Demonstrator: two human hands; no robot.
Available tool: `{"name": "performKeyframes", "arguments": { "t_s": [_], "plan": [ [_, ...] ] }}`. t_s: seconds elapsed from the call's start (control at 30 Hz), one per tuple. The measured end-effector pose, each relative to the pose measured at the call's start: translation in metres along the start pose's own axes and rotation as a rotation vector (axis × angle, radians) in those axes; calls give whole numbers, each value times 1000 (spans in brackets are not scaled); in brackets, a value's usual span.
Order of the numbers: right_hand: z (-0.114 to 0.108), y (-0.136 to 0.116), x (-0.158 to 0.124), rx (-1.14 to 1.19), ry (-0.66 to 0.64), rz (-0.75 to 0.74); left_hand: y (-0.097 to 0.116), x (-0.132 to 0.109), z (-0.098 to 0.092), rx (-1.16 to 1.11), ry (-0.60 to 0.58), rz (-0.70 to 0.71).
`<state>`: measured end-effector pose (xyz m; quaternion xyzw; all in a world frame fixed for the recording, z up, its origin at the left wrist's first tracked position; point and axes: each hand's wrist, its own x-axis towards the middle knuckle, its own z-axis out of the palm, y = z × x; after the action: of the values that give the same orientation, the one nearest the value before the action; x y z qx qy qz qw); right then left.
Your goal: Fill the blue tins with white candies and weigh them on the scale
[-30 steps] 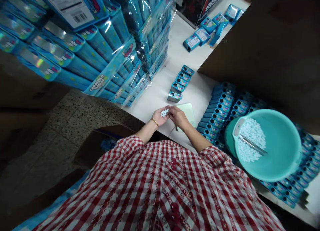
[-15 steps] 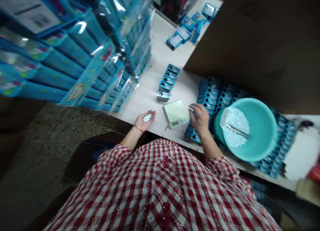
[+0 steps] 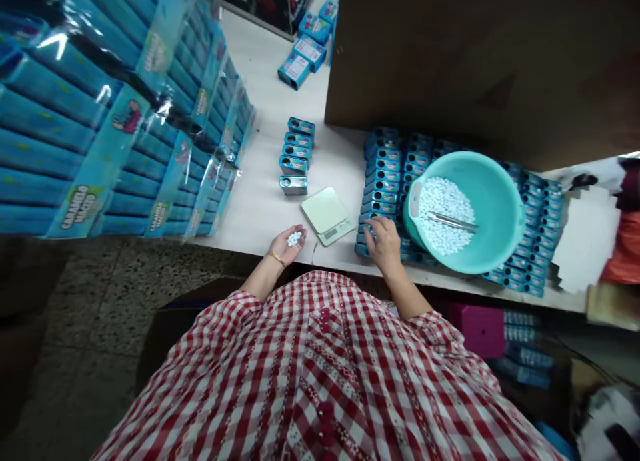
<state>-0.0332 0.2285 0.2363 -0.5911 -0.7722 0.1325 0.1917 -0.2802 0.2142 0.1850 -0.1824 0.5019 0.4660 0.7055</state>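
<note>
My left hand (image 3: 287,246) is palm up, cupped under a small heap of white candies (image 3: 295,238), just left of the kitchen scale (image 3: 327,214). The scale's pale plate is bare. To its right, my right hand (image 3: 384,244) is over the front end of the rows of small blue boxes (image 3: 385,174). Its fingers are bent and parted from the thumb; whether the fingertips touch a box I cannot tell. Beyond the scale, several blue boxes stand in a short line, the nearest being a silvery-looking box (image 3: 293,185).
A turquoise tub (image 3: 495,208) with white candies and a metal scoop-like tool (image 3: 453,222) sits on the box rows at right. Wrapped blue packs (image 3: 115,148) are stacked at left. A brown cardboard panel (image 3: 450,61) rises behind the rows. Loose blue boxes (image 3: 294,70) lie at the back.
My view has turned to the right, so the table's things appear further left. My right hand has moved from beside the scale onto the near boxes. The left hand still holds the candies.
</note>
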Motion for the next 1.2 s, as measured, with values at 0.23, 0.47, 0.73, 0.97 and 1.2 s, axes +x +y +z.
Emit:
{"name": "performKeyframes", "arguments": {
  "t_s": [0.23, 0.47, 0.73, 0.97, 1.2],
  "plan": [
    [-21, 27, -28, 79, -91, -24, -13, 5, -31, 85, 84, -53],
    [77, -5, -6, -200, -577, -106, -21, 19, -16, 198, 86, -52],
    [120, -41, -4, -198, -632, 49, -11, 11, -34, 206, 102, -1],
    [105, -22, 22, 2, -474, 273, -12, 23, -46, 289, 129, 9],
    [90, -30, -3, 80, -555, 349, -8, 45, -35, 425, 131, 63]
  ]
}}
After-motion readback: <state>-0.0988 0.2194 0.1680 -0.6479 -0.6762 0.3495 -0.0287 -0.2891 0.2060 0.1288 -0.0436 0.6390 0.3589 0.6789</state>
